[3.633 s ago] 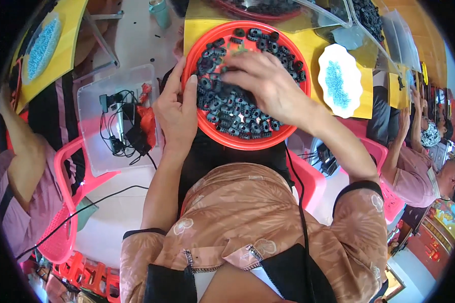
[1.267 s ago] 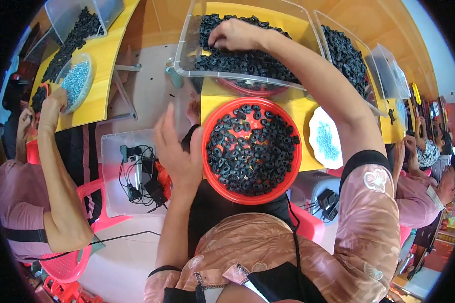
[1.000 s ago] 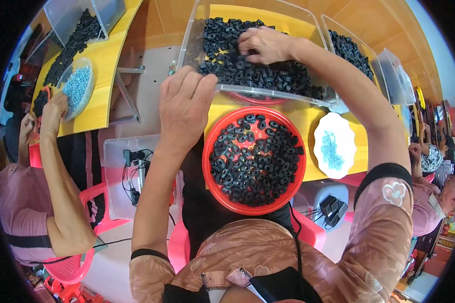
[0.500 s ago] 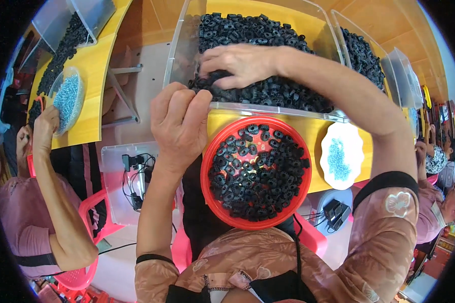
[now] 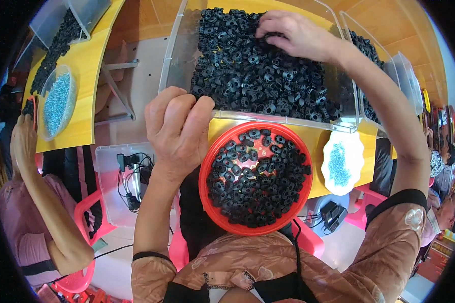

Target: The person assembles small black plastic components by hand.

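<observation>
A clear plastic bin (image 5: 278,119) stands on the yellow table, holding a wide heap of small black plastic pieces (image 5: 247,65) with holes, like cord-lock bodies. My left hand (image 5: 179,131) is closed round its near left corner. Toward the far right of the heap, my right hand (image 5: 296,35) curls its fingers down on the pieces; whether anything is in them is hidden. Between my forearms, at the table's near edge, a round red tray (image 5: 205,202) contains many more such black pieces, with part of its patterned bottom showing.
Right of the tray is a white scalloped dish (image 5: 358,151) of tiny light-blue bits. Another clear bin (image 5: 389,70) adjoins mine. At left, a co-worker's hand (image 5: 23,144) is beside a bowl of blue bits (image 5: 58,106). A clear box with cables (image 5: 126,187) sits lower left.
My right hand has moved from the left part of the bin to its far right, uncovering the middle of the heap. My left hand stays on the corner. The co-worker's hand has shifted.
</observation>
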Tool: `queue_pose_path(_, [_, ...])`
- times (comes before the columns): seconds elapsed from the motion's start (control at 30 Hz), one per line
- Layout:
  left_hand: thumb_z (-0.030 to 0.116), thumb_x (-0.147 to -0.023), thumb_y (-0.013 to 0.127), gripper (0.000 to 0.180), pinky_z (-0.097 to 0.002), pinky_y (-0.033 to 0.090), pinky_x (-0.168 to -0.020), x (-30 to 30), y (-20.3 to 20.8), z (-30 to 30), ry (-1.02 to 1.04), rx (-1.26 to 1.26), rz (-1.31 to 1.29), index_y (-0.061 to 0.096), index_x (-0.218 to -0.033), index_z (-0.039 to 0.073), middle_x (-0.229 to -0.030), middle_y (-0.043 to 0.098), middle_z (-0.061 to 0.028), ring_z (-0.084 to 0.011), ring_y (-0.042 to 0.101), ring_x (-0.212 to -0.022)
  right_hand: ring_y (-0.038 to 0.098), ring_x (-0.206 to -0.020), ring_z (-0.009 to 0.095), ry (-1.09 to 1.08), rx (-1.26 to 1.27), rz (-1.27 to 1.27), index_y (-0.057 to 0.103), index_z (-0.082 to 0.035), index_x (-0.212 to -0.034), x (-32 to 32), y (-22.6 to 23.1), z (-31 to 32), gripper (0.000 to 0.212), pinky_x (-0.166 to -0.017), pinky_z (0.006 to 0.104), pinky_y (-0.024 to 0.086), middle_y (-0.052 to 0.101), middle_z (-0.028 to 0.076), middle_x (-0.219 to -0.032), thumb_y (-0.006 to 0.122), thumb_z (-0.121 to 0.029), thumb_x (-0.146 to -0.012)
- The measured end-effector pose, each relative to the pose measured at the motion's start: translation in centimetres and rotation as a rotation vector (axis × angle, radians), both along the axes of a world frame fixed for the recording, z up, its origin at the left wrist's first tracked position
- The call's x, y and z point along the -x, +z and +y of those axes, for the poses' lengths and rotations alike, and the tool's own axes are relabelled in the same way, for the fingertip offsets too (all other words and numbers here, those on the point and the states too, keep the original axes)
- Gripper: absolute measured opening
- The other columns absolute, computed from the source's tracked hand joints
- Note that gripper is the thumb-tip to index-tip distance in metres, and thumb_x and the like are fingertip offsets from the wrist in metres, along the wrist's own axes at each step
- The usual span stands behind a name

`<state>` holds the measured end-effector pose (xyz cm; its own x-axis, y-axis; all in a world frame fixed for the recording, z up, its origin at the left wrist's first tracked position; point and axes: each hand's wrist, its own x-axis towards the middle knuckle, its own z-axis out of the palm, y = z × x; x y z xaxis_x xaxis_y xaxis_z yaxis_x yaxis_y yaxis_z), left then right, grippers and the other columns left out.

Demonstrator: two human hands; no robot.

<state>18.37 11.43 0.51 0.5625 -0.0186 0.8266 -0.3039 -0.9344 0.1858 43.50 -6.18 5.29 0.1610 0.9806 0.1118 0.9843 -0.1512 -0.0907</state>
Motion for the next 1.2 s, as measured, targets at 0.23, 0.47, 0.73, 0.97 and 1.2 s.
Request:
queue_pose_path(0.23, [0.012, -0.068, 0.062, 0.023, -0.0359, 0.041, -0.075, 0.1, 0.0, -0.2, -0.001, 0.009, 0.015, 0.062, -0.091, 0.008, -0.084, 0.053, -0.0063, -0.0262, 0.055, -0.088, 0.065, -0.088, 0.031, -0.212, 0.176, 0.204, 0.068, -0.002, -0.096, 5.5, -3.8, 7.4, 0.020, -0.079, 0.0373, 0.052, 0.067, 0.017, -0.091, 0.061, -0.001, -0.077])
queue_pose_path(0.47, [0.008, -0.069, 0.063, 0.022, -0.0361, 0.041, -0.077, 0.5, 0.2, -0.1, 0.010, 0.021, 0.052, 0.062, -0.091, 0.008, -0.085, 0.053, -0.0061, -0.0261, 0.055, -0.089, 0.060, -0.090, 0.036, -0.185, 0.121, 0.181, 0.062, -0.009, -0.105, 8.1, -6.1, 8.5, 0.028, -0.079, 0.0443, 0.049, 0.058, 0.015, -0.097, 0.054, -0.030, -0.087])
queue_pose_path(0.73, [0.008, -0.072, 0.062, 0.024, -0.0360, 0.040, -0.078, 0.4, 0.0, -0.6, 0.054, 0.014, 0.053, 0.060, -0.096, 0.010, -0.088, 0.053, -0.0041, -0.0250, 0.053, -0.094, 0.063, -0.090, 0.032, -0.187, 0.282, 0.429, 0.064, -0.008, -0.105, 8.1, -5.0, 8.8, 0.032, -0.082, 0.0401, 0.048, 0.066, 0.016, -0.094, 0.053, -0.032, -0.087])
queue_pose_path(0.97, [0.009, -0.075, 0.061, 0.021, -0.0362, 0.040, -0.076, 0.5, 0.4, -0.6, 0.037, 0.015, 0.058, 0.060, -0.096, 0.011, -0.088, 0.052, -0.0036, -0.0243, 0.053, -0.094, 0.057, -0.073, 0.016, -0.508, 0.293, 1.178, 0.066, -0.011, -0.093, 7.6, -3.6, 8.1, 0.026, -0.066, 0.0308, 0.044, 0.065, 0.003, -0.084, 0.060, -0.035, -0.084])
queue_pose_path(1.2, [0.010, -0.076, 0.061, 0.018, -0.0365, 0.040, -0.075, 0.9, 0.4, -0.9, 0.053, 0.007, 0.055, 0.059, -0.094, 0.011, -0.087, 0.051, -0.0038, -0.0242, 0.052, -0.094, 0.037, -0.047, 0.007, -0.528, 0.150, 1.787, 0.042, -0.016, -0.068, 4.7, 2.3, 5.8, 0.031, -0.033, 0.0179, 0.024, 0.039, -0.004, -0.059, 0.054, -0.033, -0.090])
